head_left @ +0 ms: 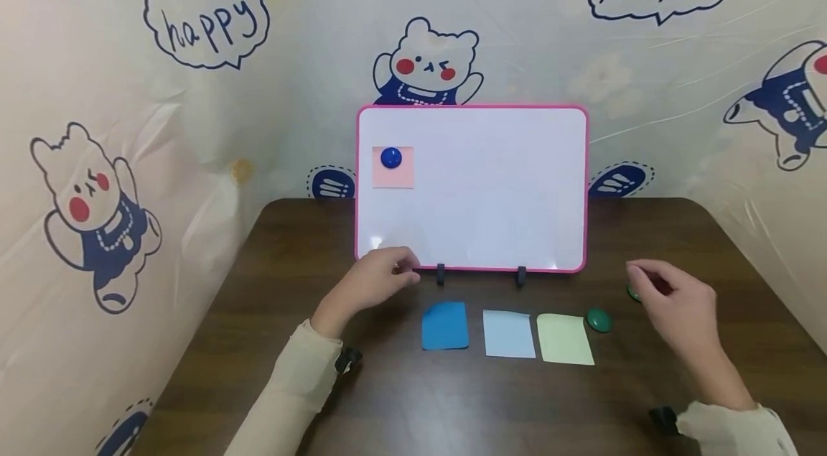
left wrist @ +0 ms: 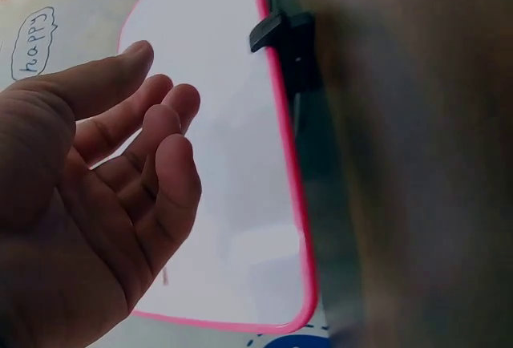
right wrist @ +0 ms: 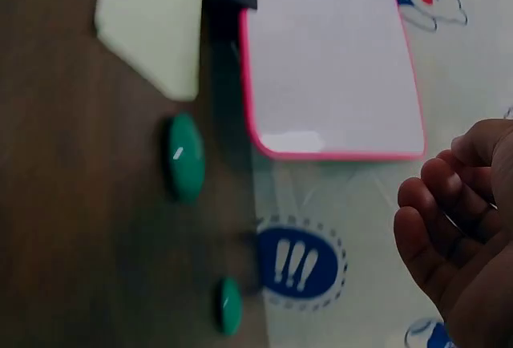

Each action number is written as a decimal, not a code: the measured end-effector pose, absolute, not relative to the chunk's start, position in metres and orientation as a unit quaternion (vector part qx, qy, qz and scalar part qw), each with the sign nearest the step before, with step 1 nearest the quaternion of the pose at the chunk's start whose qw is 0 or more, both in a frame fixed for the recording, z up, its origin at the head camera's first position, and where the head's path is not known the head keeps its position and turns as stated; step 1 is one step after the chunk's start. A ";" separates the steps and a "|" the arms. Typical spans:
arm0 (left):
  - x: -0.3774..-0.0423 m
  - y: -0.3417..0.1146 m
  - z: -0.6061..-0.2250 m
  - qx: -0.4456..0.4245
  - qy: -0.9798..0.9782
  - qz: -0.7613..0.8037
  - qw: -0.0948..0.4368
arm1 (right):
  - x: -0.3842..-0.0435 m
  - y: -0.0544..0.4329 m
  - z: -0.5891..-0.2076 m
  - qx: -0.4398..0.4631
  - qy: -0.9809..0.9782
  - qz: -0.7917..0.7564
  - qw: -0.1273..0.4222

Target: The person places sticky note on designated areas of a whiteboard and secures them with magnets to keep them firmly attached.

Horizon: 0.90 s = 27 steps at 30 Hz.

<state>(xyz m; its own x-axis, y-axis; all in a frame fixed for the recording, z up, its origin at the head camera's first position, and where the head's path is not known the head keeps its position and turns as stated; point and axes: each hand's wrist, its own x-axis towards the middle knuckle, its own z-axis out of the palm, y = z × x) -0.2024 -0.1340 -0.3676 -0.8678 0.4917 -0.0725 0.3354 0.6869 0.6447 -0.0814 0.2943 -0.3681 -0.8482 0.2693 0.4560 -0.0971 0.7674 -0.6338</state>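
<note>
My left hand (head_left: 377, 276) hovers in front of the lower left edge of a pink-framed whiteboard (head_left: 491, 197). Its fingers are loosely bent and hold nothing, as the left wrist view shows. To the right, my right hand (head_left: 681, 301) is above the table with relaxed, curled fingers and nothing visible in them. Below it, one green round magnet (head_left: 633, 291) is partly hidden; another green magnet (head_left: 598, 320) lies beside a pale green sticky note (head_left: 566, 340). On the board, a dark blue magnet (head_left: 390, 158) sits over a pink sticky note (head_left: 394, 178).
A blue sticky note (head_left: 445, 327) and a light blue sticky note (head_left: 509, 334) lie left of the pale green one on the dark wooden table (head_left: 452, 413). Two black clips (head_left: 441, 274) support the board's lower edge. A patterned cloth (head_left: 310, 68) hangs behind.
</note>
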 end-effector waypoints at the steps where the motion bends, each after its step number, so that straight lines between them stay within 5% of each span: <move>1: -0.202 -0.133 -0.369 0.230 0.909 0.324 0.126 | -0.077 0.300 -0.372 -0.061 -0.897 0.342 0.274; 9: -0.201 -0.128 -0.379 0.244 0.897 0.324 0.177 | -0.045 0.329 -0.397 -0.182 -0.865 0.371 0.285; 17: -0.200 -0.121 -0.386 0.249 0.903 0.293 0.191 | -0.030 0.347 -0.424 -0.104 -0.874 0.260 0.397; 24: -0.199 -0.117 -0.391 0.260 0.905 0.275 0.194 | -0.015 0.362 -0.433 -0.207 -0.931 0.224 0.199; 27: -0.199 -0.116 -0.392 0.265 0.901 0.278 0.200 | -0.014 0.368 -0.437 -0.221 -0.935 0.226 0.158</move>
<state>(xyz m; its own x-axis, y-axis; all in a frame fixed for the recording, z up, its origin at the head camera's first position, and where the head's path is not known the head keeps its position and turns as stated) -0.1989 -0.1162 -0.3920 -0.7792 0.5897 -0.2126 0.3673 0.7043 0.6075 -0.0143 0.3679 -0.4367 -0.8517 0.4858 0.1964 0.3429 0.8001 -0.4922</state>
